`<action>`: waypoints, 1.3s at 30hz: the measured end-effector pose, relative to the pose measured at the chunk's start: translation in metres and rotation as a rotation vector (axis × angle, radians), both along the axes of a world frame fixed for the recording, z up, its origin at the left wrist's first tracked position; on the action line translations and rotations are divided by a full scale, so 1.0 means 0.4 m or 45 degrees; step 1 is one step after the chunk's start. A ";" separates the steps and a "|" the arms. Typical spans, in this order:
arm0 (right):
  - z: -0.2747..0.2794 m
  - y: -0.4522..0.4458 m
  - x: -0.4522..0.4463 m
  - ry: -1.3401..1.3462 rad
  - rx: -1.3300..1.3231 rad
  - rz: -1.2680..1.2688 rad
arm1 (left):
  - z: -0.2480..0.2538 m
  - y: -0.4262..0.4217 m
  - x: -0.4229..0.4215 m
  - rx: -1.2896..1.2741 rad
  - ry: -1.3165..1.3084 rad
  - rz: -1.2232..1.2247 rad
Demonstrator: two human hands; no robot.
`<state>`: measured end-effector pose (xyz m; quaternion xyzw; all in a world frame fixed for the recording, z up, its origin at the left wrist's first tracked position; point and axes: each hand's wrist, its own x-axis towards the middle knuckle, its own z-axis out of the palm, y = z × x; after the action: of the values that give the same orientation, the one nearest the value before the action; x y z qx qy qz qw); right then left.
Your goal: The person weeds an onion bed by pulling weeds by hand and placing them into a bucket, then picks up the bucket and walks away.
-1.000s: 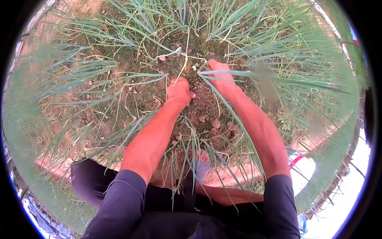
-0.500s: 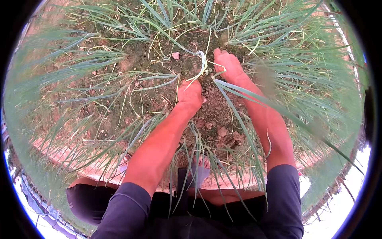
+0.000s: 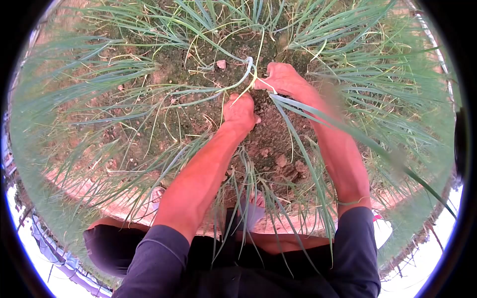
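Note:
My left hand (image 3: pixel 239 110) is closed in a fist low over the bare soil, its fingertips hidden from view. A yellowish onion leaf (image 3: pixel 242 95) crosses just above its knuckles. My right hand (image 3: pixel 280 79) is closed too, with its fingers bent down at the pale stems of an onion plant (image 3: pixel 255 75). What either hand holds, if anything, is hidden. Long blue-green onion leaves (image 3: pixel 298 108) spread from beside the right wrist, across the forearm, toward the lower right.
Clumps of onion plants (image 3: pixel 323 37) surround the hands. Loose soil clods (image 3: pixel 288 168) lie below them, and a pinkish stone (image 3: pixel 221 64) sits at the upper left. More leaves (image 3: pixel 248 184) rise in front of my feet. A blurred leaf (image 3: pixel 377 146) hangs near the camera.
My right hand has moved left and slightly down, closer to the pale stems and to my left hand. The left hand has shifted slightly upward, staying closed.

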<state>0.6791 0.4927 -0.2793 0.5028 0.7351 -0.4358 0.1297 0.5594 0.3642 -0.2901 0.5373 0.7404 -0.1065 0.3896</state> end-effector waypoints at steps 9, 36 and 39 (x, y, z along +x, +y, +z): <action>0.064 0.072 0.106 0.155 -0.076 -0.477 | 0.009 0.009 0.004 -0.020 0.025 -0.026; -0.117 -0.156 0.321 -0.427 0.796 -0.058 | -0.031 0.007 0.003 0.073 -0.004 -0.077; -0.132 -0.145 0.321 -0.424 0.549 -0.320 | -0.031 0.006 0.007 0.099 -0.006 -0.077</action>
<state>0.8076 0.4347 -0.3323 0.6703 0.7114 -0.1938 0.0839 0.5621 0.3667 -0.3024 0.5744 0.7266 -0.0881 0.3667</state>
